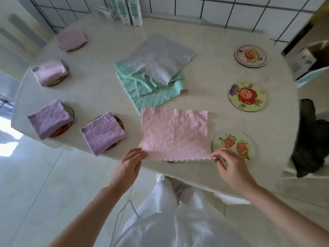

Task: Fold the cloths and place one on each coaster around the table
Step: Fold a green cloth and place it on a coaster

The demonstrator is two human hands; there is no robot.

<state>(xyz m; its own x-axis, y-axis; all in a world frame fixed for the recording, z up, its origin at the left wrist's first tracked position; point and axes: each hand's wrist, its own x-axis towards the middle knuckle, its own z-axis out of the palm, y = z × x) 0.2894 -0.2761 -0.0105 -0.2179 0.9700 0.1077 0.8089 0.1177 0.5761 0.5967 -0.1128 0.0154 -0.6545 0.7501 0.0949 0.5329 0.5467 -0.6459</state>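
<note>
Head view: the pink cloth [174,134] lies spread flat and unfolded at 6 o'clock on the table [99,90], its near scalloped edge running along the table's rim. The left hand [130,164] pinches the near-left corner and the right hand [231,166] pinches the near-right corner between thumb and fingertips, so the whole cloth stretches away from both hands toward 12 o'clock. It is close to square, slightly longer from 9 to 3 o'clock, and that longer line lies parallel to the line between the two hands. A first fold would likely carry the near edge straight out to the far edge, both hands travelling together.

The nearest bare coaster [233,145], printed with two round figures, sits at 3 o'clock of the cloth, just beside the right hand, which is the nearer hand for setting the folded piece down. Two more bare coasters [247,96] [250,55] lie farther out toward 2 and 1 o'clock. From 7 round to 11 o'clock, four folded cloths [103,132] [49,119] [49,71] [71,39] already rest on coasters. Green cloths [151,97] and a grey cloth [158,57] wait in a pile at the centre.
</note>
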